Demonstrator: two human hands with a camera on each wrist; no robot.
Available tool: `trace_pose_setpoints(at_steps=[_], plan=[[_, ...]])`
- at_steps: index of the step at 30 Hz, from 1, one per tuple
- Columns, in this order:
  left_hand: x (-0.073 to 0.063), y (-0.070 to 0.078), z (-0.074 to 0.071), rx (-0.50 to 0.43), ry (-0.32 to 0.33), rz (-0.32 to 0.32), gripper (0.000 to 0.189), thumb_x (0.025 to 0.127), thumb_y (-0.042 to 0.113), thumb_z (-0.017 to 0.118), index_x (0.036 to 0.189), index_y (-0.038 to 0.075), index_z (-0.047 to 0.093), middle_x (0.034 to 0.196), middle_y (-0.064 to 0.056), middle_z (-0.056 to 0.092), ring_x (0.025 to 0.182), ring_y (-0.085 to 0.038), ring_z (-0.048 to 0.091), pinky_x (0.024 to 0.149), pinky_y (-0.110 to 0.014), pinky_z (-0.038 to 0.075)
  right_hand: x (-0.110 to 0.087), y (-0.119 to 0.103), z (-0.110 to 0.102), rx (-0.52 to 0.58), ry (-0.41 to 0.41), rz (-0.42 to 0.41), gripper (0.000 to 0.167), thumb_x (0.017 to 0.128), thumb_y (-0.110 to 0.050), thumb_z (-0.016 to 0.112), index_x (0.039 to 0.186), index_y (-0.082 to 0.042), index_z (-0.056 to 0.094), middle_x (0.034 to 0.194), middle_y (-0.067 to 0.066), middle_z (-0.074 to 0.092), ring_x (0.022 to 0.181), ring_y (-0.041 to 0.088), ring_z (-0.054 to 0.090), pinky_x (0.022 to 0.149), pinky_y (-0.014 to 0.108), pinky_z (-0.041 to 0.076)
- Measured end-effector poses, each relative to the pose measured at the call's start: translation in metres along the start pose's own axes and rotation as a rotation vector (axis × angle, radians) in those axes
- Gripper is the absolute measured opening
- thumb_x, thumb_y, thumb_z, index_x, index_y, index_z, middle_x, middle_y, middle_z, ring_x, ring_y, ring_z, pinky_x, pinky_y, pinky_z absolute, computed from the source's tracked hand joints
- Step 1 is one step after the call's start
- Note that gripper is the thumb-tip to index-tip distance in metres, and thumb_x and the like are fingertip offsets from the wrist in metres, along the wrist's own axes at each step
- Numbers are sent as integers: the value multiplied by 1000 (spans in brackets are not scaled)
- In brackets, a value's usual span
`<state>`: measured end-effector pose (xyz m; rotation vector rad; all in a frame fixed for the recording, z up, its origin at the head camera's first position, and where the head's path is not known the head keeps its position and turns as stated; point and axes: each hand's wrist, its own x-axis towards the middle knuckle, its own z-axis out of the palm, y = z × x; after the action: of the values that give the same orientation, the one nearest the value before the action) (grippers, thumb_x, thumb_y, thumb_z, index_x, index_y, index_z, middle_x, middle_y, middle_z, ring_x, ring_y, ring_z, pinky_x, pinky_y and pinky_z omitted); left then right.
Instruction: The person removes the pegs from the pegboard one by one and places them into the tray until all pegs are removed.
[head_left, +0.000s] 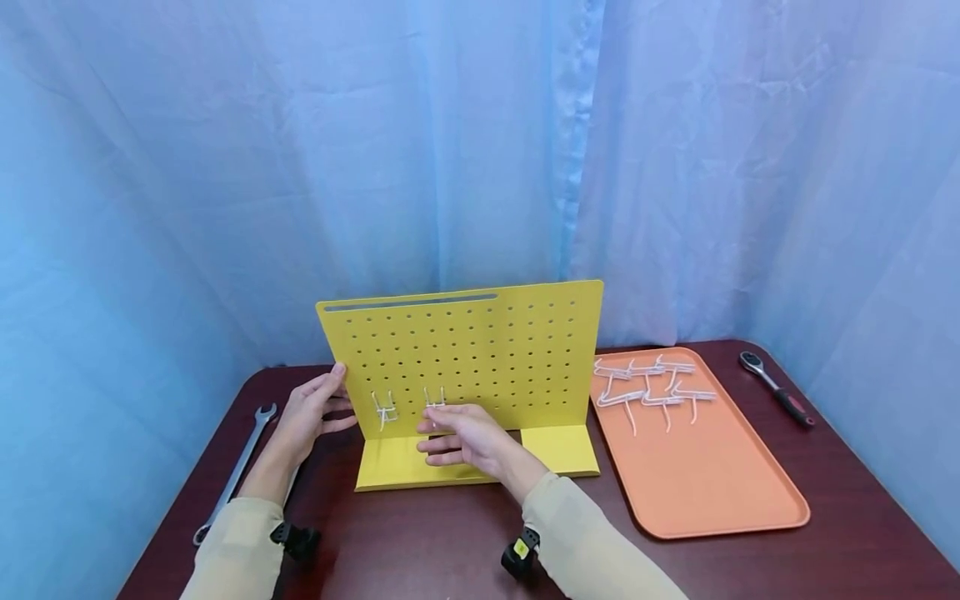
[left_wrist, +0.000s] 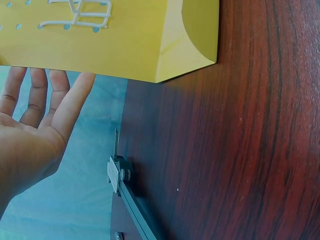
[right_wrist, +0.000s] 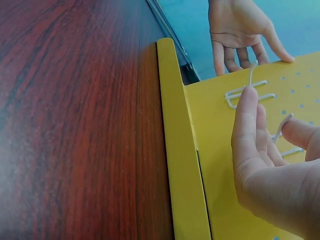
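A yellow pegboard (head_left: 480, 358) stands on its base, with two white wire hooks in its lower left holes. My left hand (head_left: 307, 412) is at the board's left edge, its fairly straight fingers (left_wrist: 37, 95) reaching behind it. My right hand (head_left: 468, 437) is before the second hook (head_left: 435, 398), thumb and fingers spread apart. In the right wrist view, the thumb (right_wrist: 300, 137) is by this hook's tip, and its lower part is partly hidden by the hand. The first hook (head_left: 385, 408) hangs to the left, with neither hand holding it.
An orange tray (head_left: 712, 492) on the right holds several more white hooks (head_left: 652, 392). Beyond it lies a ratchet wrench (head_left: 776, 390). At the left are a combination wrench (head_left: 238, 471) and a caliper (left_wrist: 125, 185), partly hidden by the left arm in the head view. Pale blue curtains surround the table.
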<state>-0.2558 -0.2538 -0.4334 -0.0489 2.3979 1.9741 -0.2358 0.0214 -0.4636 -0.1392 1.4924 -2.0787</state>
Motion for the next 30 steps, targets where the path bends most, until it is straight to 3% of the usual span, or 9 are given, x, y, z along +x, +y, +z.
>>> trace_pose_setpoints(at_steps=[10,25,30], plan=[[-1,-2,-2,4,-8,2,66,98,61,56,128,2,63,114,-20,58,96,-25,67,78,-40,62,1,4,-3,2,15,17,42,103,-25,62,133,3,59,129,24,63,83,19,72,73,34,62],[2,-3,-1,-4,-3,5,66,98,61,56,130,4,63,112,-19,58,95,-24,67,78,-40,62,2,2,-4,1,36,19,38,103,-23,62,132,2,61,123,17,67,77,14,69,69,28,59],[3,-2,-1,-6,-3,6,65,98,61,56,128,4,63,112,-19,58,96,-27,66,78,-40,62,2,0,-2,-3,59,15,38,102,-22,64,131,2,62,114,13,71,75,13,68,66,26,59]])
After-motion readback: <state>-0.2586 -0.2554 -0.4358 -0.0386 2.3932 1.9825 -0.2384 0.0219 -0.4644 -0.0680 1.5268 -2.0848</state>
